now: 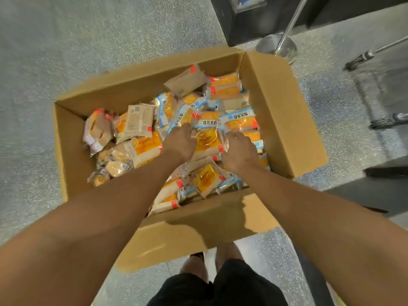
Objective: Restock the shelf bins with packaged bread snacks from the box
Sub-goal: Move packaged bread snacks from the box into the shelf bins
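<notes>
An open cardboard box (72, 138) stands on the floor below me, filled with several packaged bread snacks in clear, orange and blue-white wrappers. Both my arms reach down into it. My left hand (180, 141) grips the left edge of an orange bread packet (207, 141) near the middle of the box. My right hand (239, 149) grips the same packet's right edge. Its blue-white label points away from me. Beige packets (139, 122) lie at the left and at the far side of the box. No shelf bins are in view.
The box's flaps (287, 111) fold outward on the right and toward me. A chrome post with a round base (276, 47) and a dark cabinet (247, 21) stand beyond the box. Wheeled metal legs (375, 54) are at the right. Speckled grey floor lies to the left.
</notes>
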Demonstrator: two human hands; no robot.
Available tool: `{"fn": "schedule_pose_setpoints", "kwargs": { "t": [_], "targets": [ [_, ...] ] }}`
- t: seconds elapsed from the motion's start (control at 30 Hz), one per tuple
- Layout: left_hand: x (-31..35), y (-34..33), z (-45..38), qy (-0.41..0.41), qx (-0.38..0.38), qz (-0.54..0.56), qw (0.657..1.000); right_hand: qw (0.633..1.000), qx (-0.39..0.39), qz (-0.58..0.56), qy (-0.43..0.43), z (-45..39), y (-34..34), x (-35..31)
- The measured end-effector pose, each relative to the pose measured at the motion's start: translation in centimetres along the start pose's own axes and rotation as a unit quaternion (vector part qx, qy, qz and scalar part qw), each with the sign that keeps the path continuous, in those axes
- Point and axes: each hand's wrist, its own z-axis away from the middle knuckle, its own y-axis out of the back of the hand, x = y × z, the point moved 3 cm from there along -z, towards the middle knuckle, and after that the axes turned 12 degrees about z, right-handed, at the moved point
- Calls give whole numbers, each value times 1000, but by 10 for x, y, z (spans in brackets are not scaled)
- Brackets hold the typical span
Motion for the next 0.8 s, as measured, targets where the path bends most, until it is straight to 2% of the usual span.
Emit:
{"fn": "schedule_pose_setpoints", "kwargs": {
  "t": [0.17,0.3,0.4,0.5,0.63,0.8],
  "targets": [
    [-20,-22,-48,38,5,-17,999,998,-26,47,15,-39,-22,32],
    [-35,-35,-65,55,11,-26,998,1000,-23,3,14,-58,-37,49],
    [-29,-37,-57,56,59,-26,996,999,0,-33,-18,-61,-41,52],
    [-20,-42,-46,33,58,-23,997,999,1,-17,-45,-60,-42,50],
    [-14,-32,-52,-41,73,-75,994,999,-12,32,-40,-61,-43,54],
    [-10,-33,-69,-91,-68,-125,986,991,-40,126,-5,-66,-45,59]
  ]
}}
